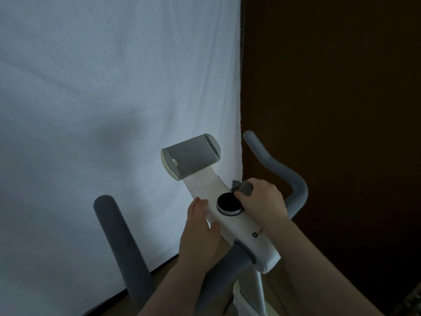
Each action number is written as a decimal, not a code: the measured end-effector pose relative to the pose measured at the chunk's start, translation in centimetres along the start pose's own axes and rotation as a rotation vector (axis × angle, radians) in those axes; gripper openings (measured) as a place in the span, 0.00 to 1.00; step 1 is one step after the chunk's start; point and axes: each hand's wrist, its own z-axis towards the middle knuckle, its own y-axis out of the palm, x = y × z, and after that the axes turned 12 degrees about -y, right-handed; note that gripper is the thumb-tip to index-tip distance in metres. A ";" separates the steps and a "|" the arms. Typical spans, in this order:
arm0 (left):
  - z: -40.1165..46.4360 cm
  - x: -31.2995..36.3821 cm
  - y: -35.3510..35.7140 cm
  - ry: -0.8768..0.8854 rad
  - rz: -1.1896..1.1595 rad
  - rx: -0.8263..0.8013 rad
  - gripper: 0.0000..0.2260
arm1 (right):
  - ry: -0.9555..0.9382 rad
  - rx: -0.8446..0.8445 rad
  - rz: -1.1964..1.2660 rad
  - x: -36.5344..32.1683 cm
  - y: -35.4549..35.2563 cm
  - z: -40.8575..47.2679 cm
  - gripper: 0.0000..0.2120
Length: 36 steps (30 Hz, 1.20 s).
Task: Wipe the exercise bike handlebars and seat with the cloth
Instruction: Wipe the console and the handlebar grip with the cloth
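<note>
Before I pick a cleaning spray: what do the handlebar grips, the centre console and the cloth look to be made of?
Handlebar grips: likely foam or soft rubber, matte grey, with no shine. Centre console: seems hard plastic, smooth white, faintly glossy with crisp moulded edges; its dial has a black top and a pale ring. Cloth: soft grey fabric, bunched in the right hand, perhaps microfibre; the dim light leaves that open.

two bare forearms, no sleeves, hands ungloved
</note>
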 end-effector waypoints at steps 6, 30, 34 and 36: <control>-0.1 0.5 0.4 0.040 0.077 0.030 0.21 | -0.231 0.188 -0.142 0.0 0.4 -5.5 0.10; -0.9 -0.1 -1.2 -0.197 -0.089 0.024 0.27 | -0.296 -0.326 0.051 -4.8 1.2 3.7 0.19; -0.8 -0.3 -1.1 -0.184 -0.042 0.027 0.25 | -0.303 -0.400 0.130 -4.7 1.2 3.3 0.17; -0.7 -0.3 -1.1 -0.173 -0.017 0.042 0.24 | -0.341 -0.402 0.085 -4.7 1.5 3.2 0.17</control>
